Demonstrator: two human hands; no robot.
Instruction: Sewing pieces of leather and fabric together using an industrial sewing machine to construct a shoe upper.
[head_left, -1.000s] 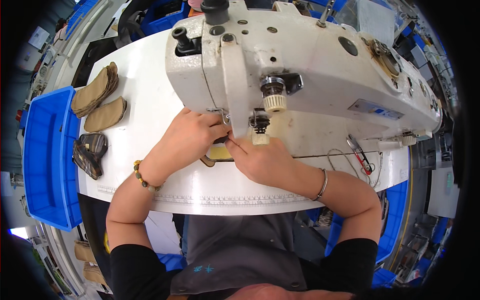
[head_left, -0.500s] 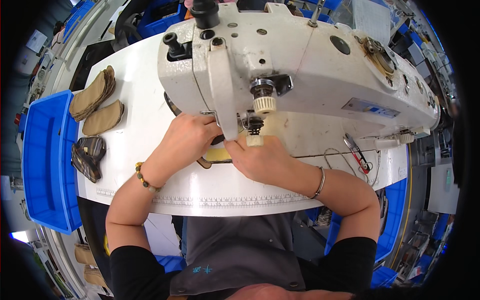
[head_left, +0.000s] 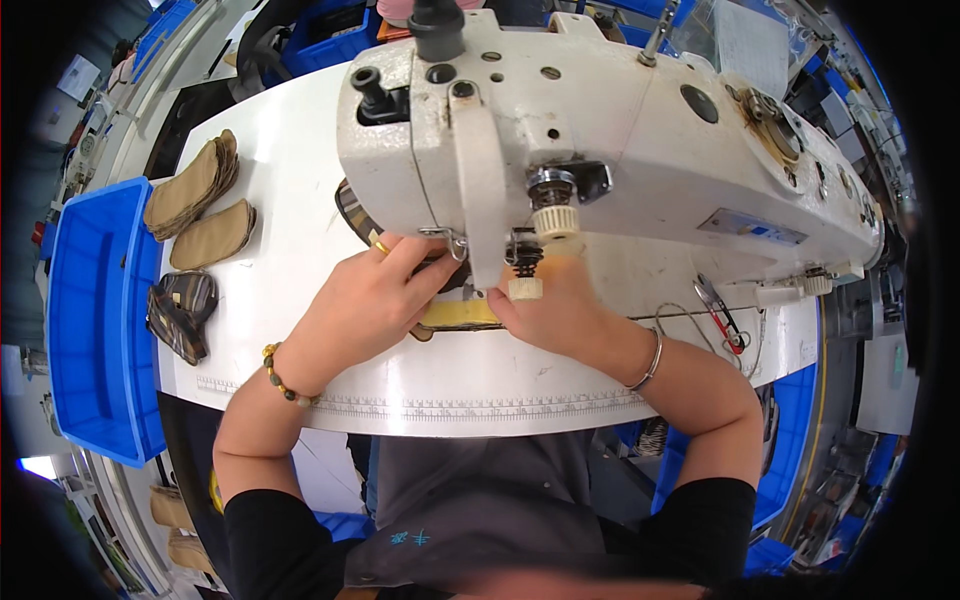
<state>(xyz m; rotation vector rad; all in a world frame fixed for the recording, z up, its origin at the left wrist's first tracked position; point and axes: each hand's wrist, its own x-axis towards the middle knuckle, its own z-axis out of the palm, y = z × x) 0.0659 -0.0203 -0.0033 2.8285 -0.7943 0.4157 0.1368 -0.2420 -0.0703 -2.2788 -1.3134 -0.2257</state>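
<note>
My left hand (head_left: 372,302) is at the left of the needle area of a white sewing machine (head_left: 620,150). Its bent fingers press together on a dark striped fabric piece (head_left: 354,212), whose far part shows beside the machine head. A tan edge (head_left: 423,334) sticks out below my fingertips. My right hand (head_left: 555,312) is closed just right of the needle area, thumb bent inward; tension knobs hide most of its fingers and whatever they grip. Between the hands lies a yellow strip (head_left: 460,314) on the machine bed. The needle itself is hidden.
Stacked tan fabric pieces (head_left: 213,235) and a folded striped fabric piece (head_left: 182,315) lie at the table's left. Beyond them stands a blue bin (head_left: 105,320). Red-handled thread snips (head_left: 722,315) rest at the right. A ruler scale (head_left: 470,408) follows the front edge.
The left hand's fingers have shifted and spread a little, baring a ring and more of the yellow strip. The whole view has moved slightly, so the machine appears further right.
</note>
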